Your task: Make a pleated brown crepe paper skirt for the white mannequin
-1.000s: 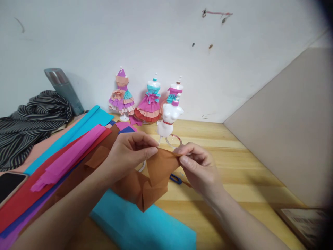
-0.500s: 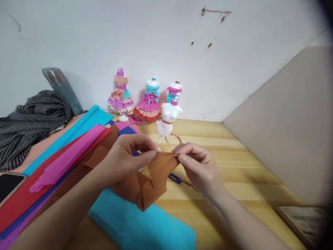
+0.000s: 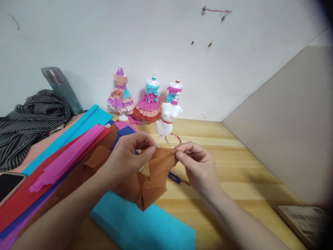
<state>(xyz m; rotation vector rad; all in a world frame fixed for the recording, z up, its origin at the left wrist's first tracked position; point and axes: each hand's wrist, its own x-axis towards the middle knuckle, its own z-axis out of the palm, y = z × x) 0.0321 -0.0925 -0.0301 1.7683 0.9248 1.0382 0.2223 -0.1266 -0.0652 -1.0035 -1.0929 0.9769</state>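
My left hand [image 3: 127, 158] and my right hand [image 3: 199, 166] pinch the top edge of a brown crepe paper sheet [image 3: 153, 177] between thumb and fingers, just above the wooden table [image 3: 234, 173]. The paper hangs folded and creased below my fingers. Right behind it stands a bare white mini mannequin [image 3: 168, 119] on a wire stand. Three dressed mini mannequins [image 3: 148, 100] in pink, purple and teal paper dresses stand at the wall.
Folded crepe paper in teal, magenta, red and blue [image 3: 65, 152] lies at left, a teal sheet [image 3: 145, 225] in front. A blue scissors handle [image 3: 174, 178] peeks out under the brown paper. Striped cloth [image 3: 31, 121], a steel bottle [image 3: 61, 88], a phone [image 3: 9, 184] and a board [image 3: 286, 128] surround the area.
Both hands have drawn slightly closer and a little higher, gathering the brown paper's top edge shorter. Everything else stays put.
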